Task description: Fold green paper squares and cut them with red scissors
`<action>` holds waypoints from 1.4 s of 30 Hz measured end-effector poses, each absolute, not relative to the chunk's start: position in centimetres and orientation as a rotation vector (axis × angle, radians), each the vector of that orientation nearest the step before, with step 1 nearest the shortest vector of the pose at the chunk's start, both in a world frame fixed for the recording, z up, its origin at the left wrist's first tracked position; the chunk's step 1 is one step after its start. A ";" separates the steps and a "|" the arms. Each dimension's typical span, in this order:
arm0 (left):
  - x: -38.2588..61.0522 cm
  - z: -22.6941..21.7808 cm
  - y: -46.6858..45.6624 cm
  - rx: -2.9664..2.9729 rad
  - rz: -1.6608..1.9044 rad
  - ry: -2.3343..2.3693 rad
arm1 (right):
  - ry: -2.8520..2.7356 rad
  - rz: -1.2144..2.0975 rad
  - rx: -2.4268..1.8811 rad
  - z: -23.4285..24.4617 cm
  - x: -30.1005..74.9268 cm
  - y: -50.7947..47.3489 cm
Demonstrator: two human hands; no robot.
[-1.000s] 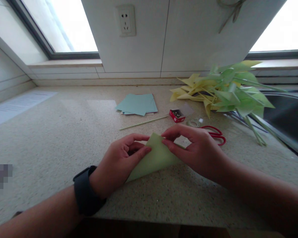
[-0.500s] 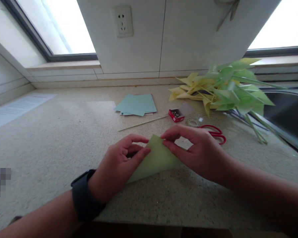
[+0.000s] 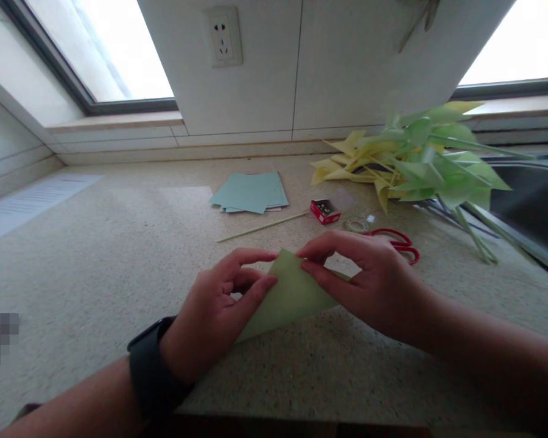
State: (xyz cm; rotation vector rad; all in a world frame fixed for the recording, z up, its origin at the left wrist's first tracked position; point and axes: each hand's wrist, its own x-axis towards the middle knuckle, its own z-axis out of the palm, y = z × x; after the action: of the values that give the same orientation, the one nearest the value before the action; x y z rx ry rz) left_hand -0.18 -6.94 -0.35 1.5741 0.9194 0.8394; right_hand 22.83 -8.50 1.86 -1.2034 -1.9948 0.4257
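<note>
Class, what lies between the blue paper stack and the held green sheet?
In the head view, a thin pale stick lies between the blue paper stack and the held green sheet.

Wall socket [image 3: 223,36], dark sink [image 3: 536,210] at right

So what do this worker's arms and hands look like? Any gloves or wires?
They're a person's: the left hand and right hand are ungloved, with no cables. No sleeves show on the forearms. A broad, dark watch wraps the left wrist; nothing is worn on the right.
</note>
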 end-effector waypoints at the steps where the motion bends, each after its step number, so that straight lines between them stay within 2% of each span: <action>1: -0.2 -0.4 -6.9 1.575 0.840 0.919 | -1.996 0.417 -1.202 1.9 22.9 -8.5; 42: -0.8 -0.5 -7.6 1.864 0.869 0.792 | -1.961 0.452 -1.155 3.3 22.7 -10.0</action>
State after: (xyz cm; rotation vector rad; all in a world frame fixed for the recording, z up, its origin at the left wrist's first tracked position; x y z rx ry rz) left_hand -0.77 -7.62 -0.50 1.8643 0.7925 0.8686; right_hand 22.66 -9.99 3.29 -1.1548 -1.9608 0.4521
